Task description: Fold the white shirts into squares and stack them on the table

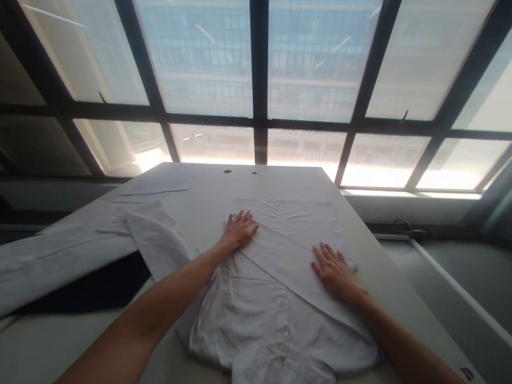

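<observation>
A white garment [277, 309], partly folded, lies spread on the white table [219, 183] in front of me. One long piece of it, perhaps a sleeve, crosses its upper part at a slant. My left hand [239, 231] presses flat on the cloth near its left edge, fingers spread. Over on the right side, my right hand [333, 269] also rests flat on the fabric with its fingers stretched out. Neither hand grips anything. Creases run through the garment's lower middle, and its near end reaches the bottom of the view.
More white cloth [62, 244] lies loosely along the table's left side, with a dark navy piece [94, 287] beneath it. A flat white piece [162, 179] is at the far left. Framed windows [317, 48] rise behind the table; a pale pipe [469, 301] runs along the right.
</observation>
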{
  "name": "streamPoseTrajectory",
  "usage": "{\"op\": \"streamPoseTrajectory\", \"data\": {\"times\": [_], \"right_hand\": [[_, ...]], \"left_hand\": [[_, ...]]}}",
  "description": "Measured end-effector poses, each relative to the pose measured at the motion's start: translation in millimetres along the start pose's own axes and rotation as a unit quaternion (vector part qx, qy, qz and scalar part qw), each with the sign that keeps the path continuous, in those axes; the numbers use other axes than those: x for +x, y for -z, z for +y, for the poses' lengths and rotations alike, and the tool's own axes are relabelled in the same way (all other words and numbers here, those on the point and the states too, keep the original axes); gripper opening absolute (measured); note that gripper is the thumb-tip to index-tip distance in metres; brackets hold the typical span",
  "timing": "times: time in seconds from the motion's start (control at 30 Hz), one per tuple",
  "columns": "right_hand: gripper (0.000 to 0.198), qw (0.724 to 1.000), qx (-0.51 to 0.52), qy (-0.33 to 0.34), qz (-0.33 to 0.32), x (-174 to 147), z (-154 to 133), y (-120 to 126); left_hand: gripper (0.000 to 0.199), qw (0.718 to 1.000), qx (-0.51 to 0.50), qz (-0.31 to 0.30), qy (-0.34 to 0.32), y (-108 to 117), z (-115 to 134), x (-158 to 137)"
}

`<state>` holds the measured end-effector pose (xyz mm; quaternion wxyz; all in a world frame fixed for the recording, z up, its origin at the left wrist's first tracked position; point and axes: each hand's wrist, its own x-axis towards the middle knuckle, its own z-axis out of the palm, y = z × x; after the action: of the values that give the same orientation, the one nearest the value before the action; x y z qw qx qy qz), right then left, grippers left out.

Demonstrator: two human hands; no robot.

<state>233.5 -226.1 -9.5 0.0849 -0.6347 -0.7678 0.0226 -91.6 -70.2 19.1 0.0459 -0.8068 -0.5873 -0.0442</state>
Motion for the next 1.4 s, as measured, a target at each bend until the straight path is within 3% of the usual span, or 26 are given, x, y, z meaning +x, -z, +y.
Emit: {"op": "streamPoseTrajectory", "data": {"times": [0.1, 0.37, 0.57, 0.73, 0.97, 1.03, 1.2, 1.4], "right_hand": [[0.065, 1.000, 0.000, 0.002, 0.000, -0.6, -1.1, 0.9], [0.064, 1.000, 0.000, 0.000, -0.002, -1.3, -2.8, 2.8], [0.064, 1.000, -0.009, -0.002, -0.001, -1.8, -4.2, 3.5], [0.063, 1.000, -0.011, -0.004, -0.005, -3.0, -5.6, 6.8], [0.063, 1.000, -0.010, -0.003, -0.010, -1.9, -4.2, 5.7], [0.063, 1.000, -0.010, -0.005, -0.010, -1.6, -4.1, 5.5], [0.062, 1.000, -0.009, -0.003, -0.008, -1.6, -4.7, 6.7], [0.062, 1.000, -0.005, -0.004, -0.005, -2.2, -5.3, 7.3]], "left_hand": [[0.067, 0.998, -0.004, -0.004, 0.059, -2.4, -12.6, 4.5], [0.072, 0.997, -0.020, -0.047, 0.061, -3.4, -12.9, 8.1], [0.067, 0.994, 0.002, 0.102, 0.037, -4.4, -9.7, -0.1], [0.064, 0.999, -0.028, 0.004, 0.019, -9.5, -13.9, 5.2], [0.060, 0.999, -0.038, 0.007, 0.025, -12.9, -17.2, 9.9], [0.057, 0.998, -0.036, 0.027, 0.043, -13.2, -17.9, 8.1], [0.054, 0.981, -0.041, 0.085, 0.171, -15.3, -21.3, 5.3], [0.049, 0.983, -0.057, 0.094, 0.149, -17.6, -23.2, 6.0]]}}
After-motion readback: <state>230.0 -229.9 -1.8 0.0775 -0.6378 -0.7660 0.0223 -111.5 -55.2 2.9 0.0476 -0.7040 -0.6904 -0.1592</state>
